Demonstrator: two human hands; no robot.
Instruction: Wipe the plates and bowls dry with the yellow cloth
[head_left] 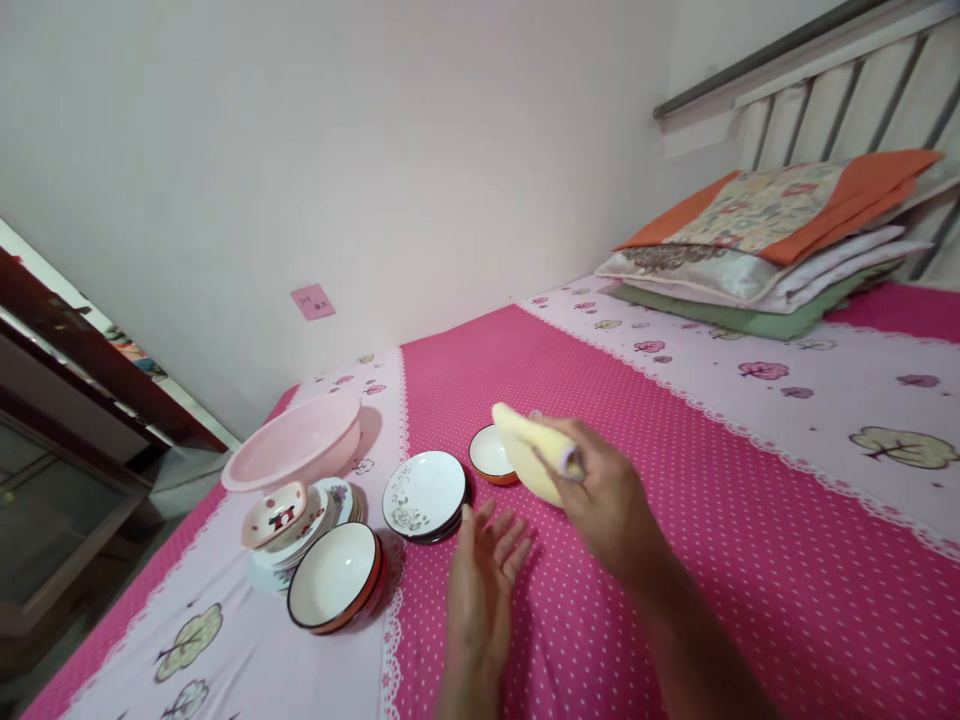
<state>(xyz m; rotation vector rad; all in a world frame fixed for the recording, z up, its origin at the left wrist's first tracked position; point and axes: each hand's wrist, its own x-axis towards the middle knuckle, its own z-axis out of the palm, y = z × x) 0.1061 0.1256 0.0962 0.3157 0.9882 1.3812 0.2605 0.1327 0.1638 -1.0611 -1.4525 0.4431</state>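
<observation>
In my right hand (600,490) is a folded pale yellow cloth (529,445), gripped between thumb and fingers and raised over the bed. It partly covers a small white bowl (491,452) with an orange outside. My left hand (486,560) is palm up with its fingers spread and holds nothing. Just left of its fingertips lies a stack of white plates (426,492) with dark rims and a grey flower print. Further left stands a stack of larger white bowls (335,575), reddish-orange outside.
Behind the bowls, a patterned square bowl (276,515) tops a stack of plates (319,530). A pink basin (296,440) stands near the wall. Folded pillows (765,230) are piled at the right by the headboard. The bed's pink dotted sheet (480,370) lies under everything.
</observation>
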